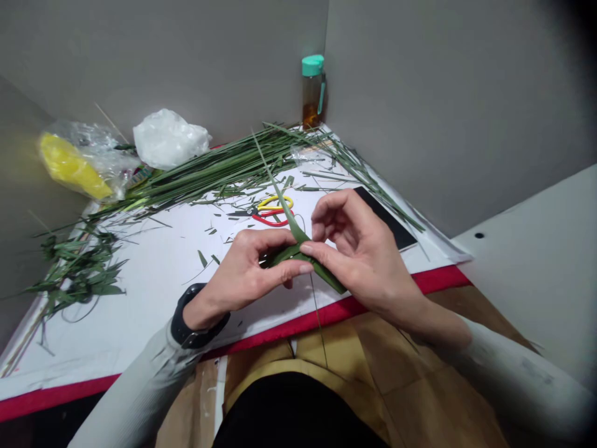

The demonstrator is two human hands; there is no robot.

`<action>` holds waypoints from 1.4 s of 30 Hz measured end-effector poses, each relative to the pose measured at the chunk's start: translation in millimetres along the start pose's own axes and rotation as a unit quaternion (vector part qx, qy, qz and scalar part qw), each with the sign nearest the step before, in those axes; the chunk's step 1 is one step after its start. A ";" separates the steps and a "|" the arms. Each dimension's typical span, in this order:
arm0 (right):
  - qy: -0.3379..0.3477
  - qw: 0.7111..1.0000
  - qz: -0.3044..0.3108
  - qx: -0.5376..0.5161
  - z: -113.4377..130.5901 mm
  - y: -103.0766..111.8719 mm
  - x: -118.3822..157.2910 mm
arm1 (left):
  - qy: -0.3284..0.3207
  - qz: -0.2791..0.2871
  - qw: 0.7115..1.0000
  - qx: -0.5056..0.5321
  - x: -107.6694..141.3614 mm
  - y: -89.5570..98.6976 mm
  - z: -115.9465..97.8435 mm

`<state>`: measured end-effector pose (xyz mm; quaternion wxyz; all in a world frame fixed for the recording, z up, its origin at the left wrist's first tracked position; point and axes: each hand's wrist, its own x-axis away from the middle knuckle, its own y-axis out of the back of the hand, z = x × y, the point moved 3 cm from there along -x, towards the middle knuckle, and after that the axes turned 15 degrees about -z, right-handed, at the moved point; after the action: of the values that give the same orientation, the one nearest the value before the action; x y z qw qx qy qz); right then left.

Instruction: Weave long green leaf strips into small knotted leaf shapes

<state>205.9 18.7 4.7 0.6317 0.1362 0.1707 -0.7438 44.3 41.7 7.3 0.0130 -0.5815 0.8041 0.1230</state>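
Note:
Between both hands is a folded green leaf strip (pixel 329 278), held above the near edge of the table. One long pointed end of it rises up and to the left, and a thin strand hangs down toward my lap. My left hand (pixel 256 264) pinches the folded part from the left, thumb on top. My right hand (pixel 359 249) grips it from the right between thumb and fingers; the fingertips are partly hidden behind the leaf. Just beyond the hands lie scissors (pixel 255 213) with one yellow and one red handle loop.
A long bundle of green leaves (pixel 219 165) lies along the back. A bottle (pixel 312 93) with a turquoise lid stands at the corner. White plastic bag (pixel 168 138), yellow bagged item (pixel 69 165), leaf pile (pixel 88 267) and a black flat panel (pixel 385 218) lie around. Walls enclose the table.

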 end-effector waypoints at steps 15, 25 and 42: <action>0.057 0.988 0.132 0.054 2.1 6.5 -43.8 | 0.093 -0.060 0.991 0.079 13.0 0.9 5.7; 0.428 0.816 0.264 0.285 -12.9 -30.5 -99.4 | 0.116 0.001 0.993 0.037 20.4 11.8 -2.8; 0.422 0.855 0.085 0.291 37.5 -40.9 -19.1 | 0.095 -0.086 0.991 0.028 18.8 24.1 3.5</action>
<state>169.3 25.7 49.9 0.4913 0.6284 0.1844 -0.5742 15.2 32.0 5.2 -0.0365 -0.6566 0.7521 0.0433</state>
